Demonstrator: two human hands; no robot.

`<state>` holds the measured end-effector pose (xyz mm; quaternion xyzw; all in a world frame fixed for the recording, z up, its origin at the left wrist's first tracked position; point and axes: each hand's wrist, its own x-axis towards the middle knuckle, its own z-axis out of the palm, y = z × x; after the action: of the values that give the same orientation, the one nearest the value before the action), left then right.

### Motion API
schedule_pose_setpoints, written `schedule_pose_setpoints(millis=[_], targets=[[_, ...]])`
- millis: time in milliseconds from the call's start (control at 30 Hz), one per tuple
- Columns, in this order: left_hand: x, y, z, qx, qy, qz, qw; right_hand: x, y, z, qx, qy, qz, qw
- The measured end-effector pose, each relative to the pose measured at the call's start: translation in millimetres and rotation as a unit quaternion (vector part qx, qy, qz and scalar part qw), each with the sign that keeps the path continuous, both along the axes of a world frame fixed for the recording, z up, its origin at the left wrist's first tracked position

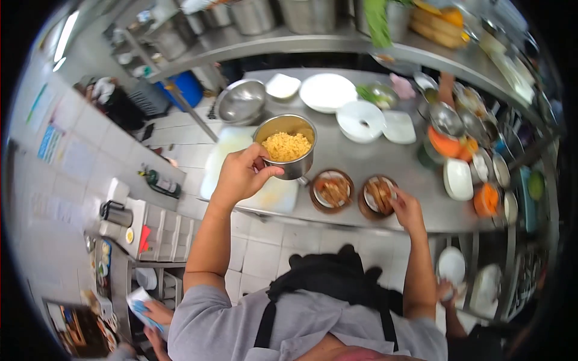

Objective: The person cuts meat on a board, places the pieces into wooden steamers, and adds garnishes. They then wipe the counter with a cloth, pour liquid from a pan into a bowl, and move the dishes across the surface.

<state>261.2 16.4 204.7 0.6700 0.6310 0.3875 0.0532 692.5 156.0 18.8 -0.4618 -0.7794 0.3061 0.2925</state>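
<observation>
My left hand grips the rim of a metal pot, thumb outside and fingers over the edge. The pot is tilted toward me above the white cutting board, and crumbly yellow food like fried rice lies in it. On the counter to the right, the fingers of my right hand are closed at the edge of a brown bowl with browned food strips; I cannot tell what they pinch. A second brown bowl with similar strips stands just left of it.
Behind the pot stand a steel mixing bowl, a large white plate and white bowls. Containers and orange food crowd the right side. A metal shelf spans overhead. Other people's hands show at lower left and lower right.
</observation>
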Motion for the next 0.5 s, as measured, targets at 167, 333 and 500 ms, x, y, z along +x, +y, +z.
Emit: schedule_pose_setpoints(millis=[167, 333, 500], targets=[[-28, 0, 101, 0.147, -0.093, 0.045, 0.984, 45, -7, -31, -0.135, 0.122, -0.061, 0.981], [-53, 42, 199, 0.121, 0.07, 0.232, 0.963, 73, -9, -58, -0.194, 0.187, -0.068, 0.961], [-123, 134, 200, 0.084, 0.111, 0.317, 0.938, 76, -8, -67, -0.194, 0.173, -0.035, 0.965]])
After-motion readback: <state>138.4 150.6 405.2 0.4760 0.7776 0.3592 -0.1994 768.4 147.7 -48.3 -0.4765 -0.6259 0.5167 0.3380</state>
